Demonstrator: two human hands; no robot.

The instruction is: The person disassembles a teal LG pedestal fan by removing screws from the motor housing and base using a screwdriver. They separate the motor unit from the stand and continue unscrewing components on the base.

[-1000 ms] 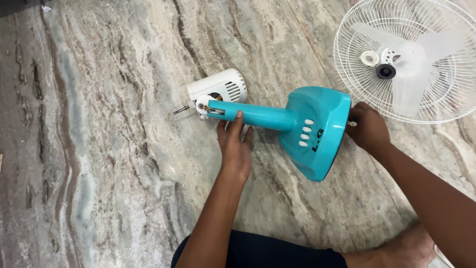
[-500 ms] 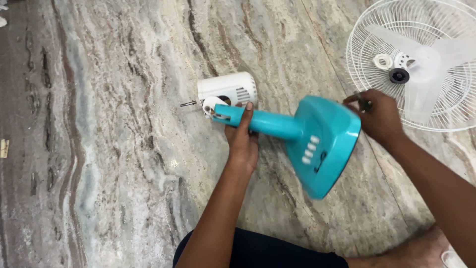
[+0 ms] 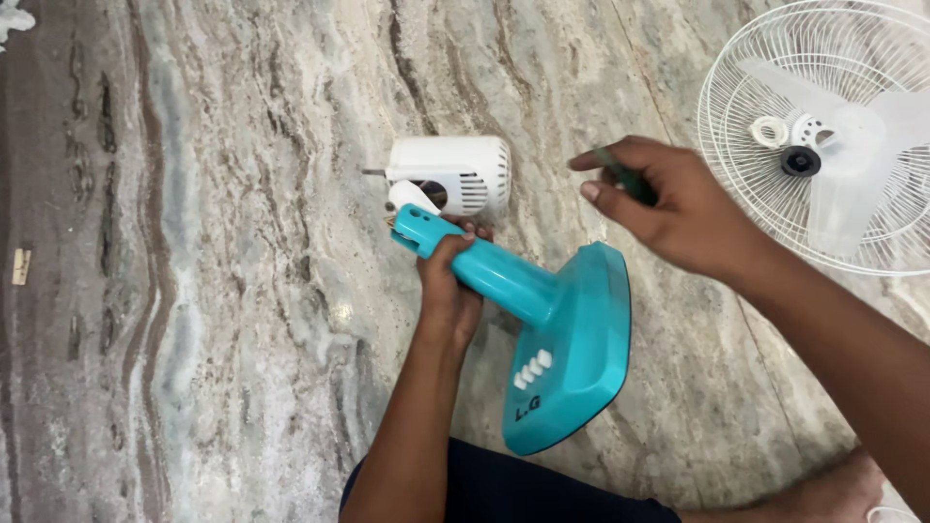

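Across the grey-and-cream veined marble floor point(image 3: 223, 291), the largest thing, everything is best placed against the teal plastic fan stand with its wide flat base and tubular neck point(image 3: 567, 358), which lies near the middle. Up and to the right of it, well apart, the round white wire fan guard with pale translucent blades point(image 3: 823, 136) rests flat. Just above the neck's tip, touching it, sits the white vented motor housing point(image 3: 455, 174). Half a second ago the right hand point(image 3: 678, 208) was at the base's far edge; now it has lifted clear and hovers above the base, its grip pinched on a small dark green-handled tool point(image 3: 625, 179). The left hand point(image 3: 448, 291) keeps its grip clenched around the neck, so the stand is steadied for work at the joint.
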